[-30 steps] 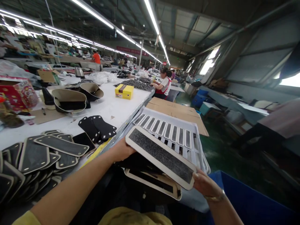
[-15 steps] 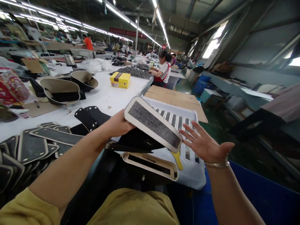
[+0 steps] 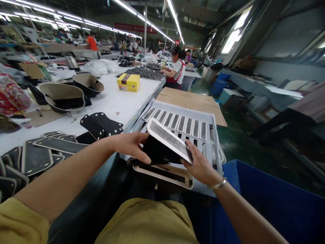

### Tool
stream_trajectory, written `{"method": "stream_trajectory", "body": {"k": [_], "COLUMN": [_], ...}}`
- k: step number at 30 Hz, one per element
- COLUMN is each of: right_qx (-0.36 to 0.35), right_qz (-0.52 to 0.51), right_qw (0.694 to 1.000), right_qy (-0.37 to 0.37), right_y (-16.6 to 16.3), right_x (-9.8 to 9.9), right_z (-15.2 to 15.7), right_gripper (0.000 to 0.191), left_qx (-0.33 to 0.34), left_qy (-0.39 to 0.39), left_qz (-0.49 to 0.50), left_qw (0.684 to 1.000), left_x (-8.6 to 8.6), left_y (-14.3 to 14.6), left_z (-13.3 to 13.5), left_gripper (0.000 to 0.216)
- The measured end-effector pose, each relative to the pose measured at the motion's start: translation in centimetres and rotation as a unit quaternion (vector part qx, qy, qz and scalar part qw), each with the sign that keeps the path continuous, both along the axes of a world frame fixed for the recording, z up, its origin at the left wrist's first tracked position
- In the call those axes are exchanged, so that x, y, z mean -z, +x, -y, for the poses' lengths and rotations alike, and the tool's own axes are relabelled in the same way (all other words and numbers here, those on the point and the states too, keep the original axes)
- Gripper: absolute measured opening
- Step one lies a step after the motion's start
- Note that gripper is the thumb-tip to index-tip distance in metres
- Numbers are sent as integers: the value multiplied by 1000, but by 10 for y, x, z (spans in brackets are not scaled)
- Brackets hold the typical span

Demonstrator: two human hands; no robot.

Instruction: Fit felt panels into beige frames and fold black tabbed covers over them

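Note:
A long panel with rounded corners, grey and rough in its middle and pale at its border [image 3: 169,134], tilts in front of me. Folded black material [image 3: 157,150] joins or lies under it; I cannot tell which. My right hand [image 3: 199,162] grips the panel's lower right end, fingers on top and thumb below. At the left end is my left hand [image 3: 130,145], open, its thumb stretched away from the fingers around the black material's corner; its fingertips are partly hidden. Beneath, by my lap, sits a black bag-like piece with a cream rim [image 3: 189,178] and a dark slot.
Beyond the panel, a grey tray [image 3: 214,135] bears several pale-edged strips [image 3: 188,125]. Black panels [image 3: 38,157] are piled at left, near black flaps [image 3: 105,123]. A yellow box [image 3: 128,82], cardboard [image 3: 190,98], a blue bin [image 3: 274,189] and a co-worker [image 3: 176,69] are around.
My right hand, open and apart before, has closed on the panel's right end. The panel has tipped and shifted slightly right and down. My left hand has loosened, its thumb now showing.

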State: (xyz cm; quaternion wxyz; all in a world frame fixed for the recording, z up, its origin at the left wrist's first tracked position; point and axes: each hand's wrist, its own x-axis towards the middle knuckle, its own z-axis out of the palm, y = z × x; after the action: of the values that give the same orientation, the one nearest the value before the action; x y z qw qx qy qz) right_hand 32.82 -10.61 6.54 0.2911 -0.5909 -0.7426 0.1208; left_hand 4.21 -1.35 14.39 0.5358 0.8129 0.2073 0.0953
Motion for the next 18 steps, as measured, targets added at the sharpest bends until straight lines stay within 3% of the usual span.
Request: {"method": "stream_trajectory", "body": {"k": [3,5,9,13,18], "right_qx": [-10,-14,-48,-89,-48], "right_qz": [-28,-49,-130,-111,-45], "right_qw": [998,996,984,981,987], "right_qy": [-47,-71,-114,-133,-146], "right_y": [8,9,6,2,1], "right_x": [7,6,-7,-11,9], "right_z": [9,12,16,15,11], "right_gripper": [66,65,60,60,62], "left_qx": [-1,-43,-132,-121,-87], "left_qy": [1,82,271,346,404], "left_qz": [-62,-121,-196,-242,-277], "left_qw": [998,988,933,898,867], "left_x": [21,24,0,-20,6], "left_y": [-8,-9,-10,-12,-4], "left_z": [12,20,31,31,23], "left_gripper": [70,64,64,65,63]}}
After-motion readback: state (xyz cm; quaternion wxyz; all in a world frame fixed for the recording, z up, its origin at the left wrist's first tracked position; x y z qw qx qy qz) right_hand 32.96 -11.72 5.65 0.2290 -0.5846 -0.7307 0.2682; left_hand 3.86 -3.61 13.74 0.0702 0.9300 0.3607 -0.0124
